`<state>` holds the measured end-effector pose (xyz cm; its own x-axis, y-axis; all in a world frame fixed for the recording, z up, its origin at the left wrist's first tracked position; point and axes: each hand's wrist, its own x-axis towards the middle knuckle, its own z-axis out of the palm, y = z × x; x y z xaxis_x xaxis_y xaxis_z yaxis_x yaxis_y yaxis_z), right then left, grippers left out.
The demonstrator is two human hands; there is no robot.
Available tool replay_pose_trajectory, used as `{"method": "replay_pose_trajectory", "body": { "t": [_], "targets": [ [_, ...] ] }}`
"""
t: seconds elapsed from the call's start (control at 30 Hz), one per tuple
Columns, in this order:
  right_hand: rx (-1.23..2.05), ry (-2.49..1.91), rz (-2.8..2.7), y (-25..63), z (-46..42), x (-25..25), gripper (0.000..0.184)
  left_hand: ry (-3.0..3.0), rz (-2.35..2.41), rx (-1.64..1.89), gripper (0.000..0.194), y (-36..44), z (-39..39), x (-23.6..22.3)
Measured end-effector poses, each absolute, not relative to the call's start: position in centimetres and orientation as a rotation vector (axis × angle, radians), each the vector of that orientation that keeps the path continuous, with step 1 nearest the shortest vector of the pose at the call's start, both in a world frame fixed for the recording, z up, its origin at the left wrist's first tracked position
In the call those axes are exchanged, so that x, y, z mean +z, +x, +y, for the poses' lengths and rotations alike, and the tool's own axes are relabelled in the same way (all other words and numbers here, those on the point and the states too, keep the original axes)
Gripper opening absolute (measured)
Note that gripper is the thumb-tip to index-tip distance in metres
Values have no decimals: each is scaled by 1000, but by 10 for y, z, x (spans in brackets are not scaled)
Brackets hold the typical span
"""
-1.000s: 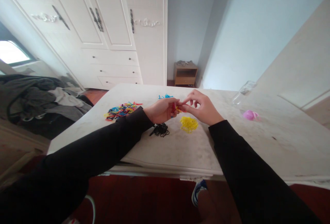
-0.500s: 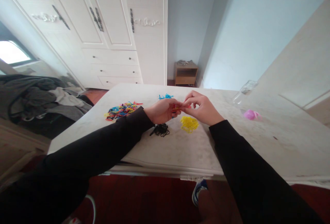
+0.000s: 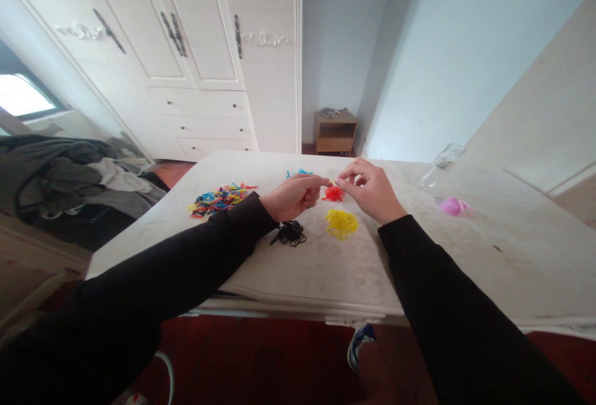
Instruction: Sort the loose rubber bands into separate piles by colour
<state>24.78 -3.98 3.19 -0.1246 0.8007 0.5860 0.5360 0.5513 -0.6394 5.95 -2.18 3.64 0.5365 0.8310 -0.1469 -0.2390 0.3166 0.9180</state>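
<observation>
Above the white table my left hand (image 3: pixel 298 195) has its index finger stretched to the right and its other fingers curled in; what they hold, if anything, is hidden. My right hand (image 3: pixel 365 186) pinches with thumb and fingertips close to that index tip. Between the two hands shows a small pale yellow rubber band (image 3: pixel 332 181), partly hidden. Below the fingertips lies a pile of red rubber bands (image 3: pixel 334 194). Nearer to me are a yellow pile (image 3: pixel 342 224) and a black pile (image 3: pixel 289 233). Blue bands (image 3: pixel 299 173) lie behind my left hand.
A mixed heap of coloured rubber bands (image 3: pixel 218 199) lies left on the table (image 3: pixel 298 281). At the right are a clear bottle (image 3: pixel 440 166) on its side and a pink bundle (image 3: pixel 453 207). Dark clothes (image 3: pixel 69 175) are piled beyond the table's left edge.
My hands have drawn slightly apart, the right one up and rightward. The red pile between them now shows, and my left index finger has straightened out.
</observation>
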Motion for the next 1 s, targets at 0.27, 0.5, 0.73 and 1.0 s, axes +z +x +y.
{"method": "replay_pose_trajectory", "body": {
  "t": [0.27,0.5,0.73,1.0],
  "targets": [
    [302,-1123,-1823,250,-36,29,13,1187,760,874,23,59,-20,34],
    [234,-1100,-1835,248,-37,31,14,1188,744,853,26,59,-21,34],
    [91,-1178,-1551,254,-34,30,18,1171,734,859,23,59,-22,36],
    [161,-1128,-1521,249,-34,27,15,1165,724,871,23,60,-22,36]
  ]
}}
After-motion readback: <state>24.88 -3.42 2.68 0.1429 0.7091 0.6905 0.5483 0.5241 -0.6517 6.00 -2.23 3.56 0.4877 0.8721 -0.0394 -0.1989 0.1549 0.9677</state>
